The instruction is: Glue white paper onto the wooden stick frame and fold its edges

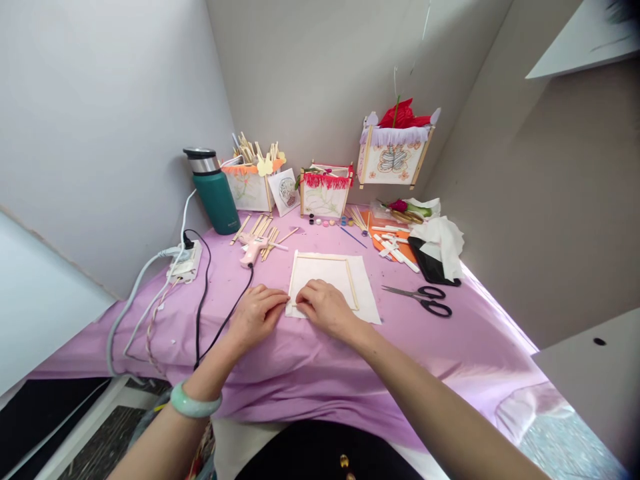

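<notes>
A white sheet [369, 293] lies on the purple cloth, with a square frame of thin wooden sticks [351, 283] on it. At the sheet's lower left corner, my left hand [257, 311] pinches the sheet's edge, its fingers pressed together. My right hand [325, 305] rests over the lower side of the frame near the same corner, fingers closed on the lower stick, which it partly hides. The two hands are close but apart. Beyond my left hand lies a pink glue gun [253, 251]; black-handled scissors [425, 299] lie right of the sheet.
Behind stand a green bottle [216, 200], decorated boxes [325, 197] and loose sticks [265, 227]. A power strip [186, 261] with cables is at left. Paint pots [325, 223], white strips [395, 250] and crumpled tissue [443, 240] lie at the back right. A decorated basket [395, 160] hangs above.
</notes>
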### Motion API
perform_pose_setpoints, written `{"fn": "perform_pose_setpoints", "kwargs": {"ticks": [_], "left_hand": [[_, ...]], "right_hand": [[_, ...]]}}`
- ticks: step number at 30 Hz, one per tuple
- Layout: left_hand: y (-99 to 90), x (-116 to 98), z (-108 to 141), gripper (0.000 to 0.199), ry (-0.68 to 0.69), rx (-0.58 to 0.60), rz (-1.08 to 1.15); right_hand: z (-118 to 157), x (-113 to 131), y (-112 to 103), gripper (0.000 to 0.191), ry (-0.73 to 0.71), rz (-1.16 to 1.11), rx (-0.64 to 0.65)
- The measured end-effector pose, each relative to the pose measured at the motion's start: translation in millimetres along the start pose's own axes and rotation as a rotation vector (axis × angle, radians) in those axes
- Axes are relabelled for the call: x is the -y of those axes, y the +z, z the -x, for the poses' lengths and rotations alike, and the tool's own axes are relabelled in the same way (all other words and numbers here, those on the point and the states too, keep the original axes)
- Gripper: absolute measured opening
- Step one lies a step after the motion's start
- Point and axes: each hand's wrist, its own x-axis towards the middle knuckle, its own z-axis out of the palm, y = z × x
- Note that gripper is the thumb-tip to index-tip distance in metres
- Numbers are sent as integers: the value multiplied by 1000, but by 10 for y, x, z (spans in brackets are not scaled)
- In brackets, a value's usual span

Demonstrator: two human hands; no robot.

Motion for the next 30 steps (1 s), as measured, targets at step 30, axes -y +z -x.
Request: {"fn": "perform_pose_setpoints", "kwargs": {"ticks": [30], "left_hand": [[74, -24, 3, 16, 36, -54, -112]], "right_hand": [[-11, 14, 103, 4, 21, -166, -101]]}}
